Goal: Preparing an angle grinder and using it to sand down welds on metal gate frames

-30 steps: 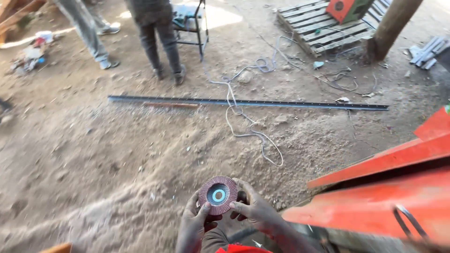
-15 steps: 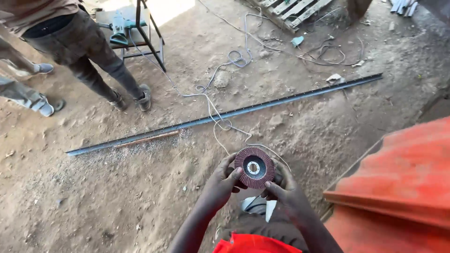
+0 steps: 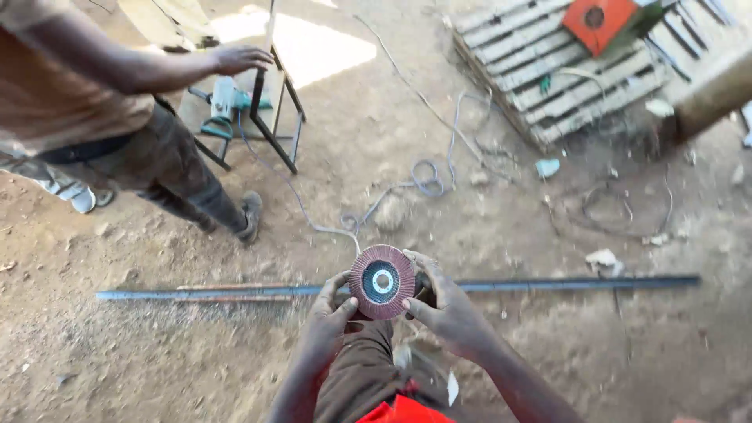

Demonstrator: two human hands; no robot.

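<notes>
I hold a round reddish flap disc (image 3: 381, 281) with a dark centre and a white hub ring, face up, in front of me. My left hand (image 3: 329, 313) pinches its left edge with thumb and fingers. My right hand (image 3: 442, 305) grips its right edge, fingers curled behind it. Below the disc my knee in brown trousers (image 3: 364, 376) shows. A long steel bar (image 3: 548, 285) lies flat on the dirt just beyond the disc.
Another person (image 3: 94, 117) stands at upper left, a hand on a black metal stand (image 3: 274, 117). A green power tool (image 3: 223, 102) lies beside it. A cable (image 3: 423, 184) trails over the dirt. At upper right sits a wooden pallet (image 3: 548, 70) with a red box (image 3: 599, 22).
My view has swung so the bar now lies level across the frame and the red metal sheet has left view. The disc stays in both hands. The other person has come closer at left.
</notes>
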